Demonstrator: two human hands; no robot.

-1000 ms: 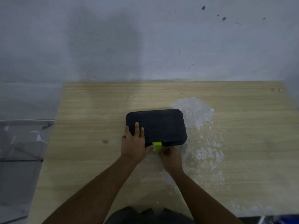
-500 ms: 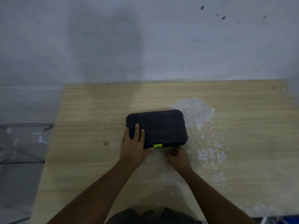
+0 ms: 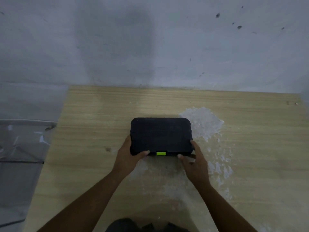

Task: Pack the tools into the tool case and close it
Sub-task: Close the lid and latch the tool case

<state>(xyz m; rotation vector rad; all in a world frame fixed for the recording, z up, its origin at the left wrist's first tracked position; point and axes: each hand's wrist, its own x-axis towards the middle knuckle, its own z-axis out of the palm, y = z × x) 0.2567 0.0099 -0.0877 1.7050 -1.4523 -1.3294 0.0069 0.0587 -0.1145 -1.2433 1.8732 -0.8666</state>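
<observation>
A black tool case (image 3: 160, 135) lies closed on the wooden table (image 3: 93, 124), its lid down and its green latch (image 3: 161, 153) flat against the front edge. My left hand (image 3: 128, 156) grips the case's front left corner, thumb on the front edge. My right hand (image 3: 194, 159) grips the front right corner, thumb near the latch. No loose tools are in view.
A patch of worn, flaking white surface (image 3: 204, 124) spreads over the table to the right of the case and toward me. A grey wall (image 3: 150, 47) rises behind the table. Clear plastic sheeting (image 3: 20, 144) lies off the table's left edge.
The green latch went from sticking up to lying flat. My left hand slid from the lid to the left corner, and my right hand moved from the latch to the right corner.
</observation>
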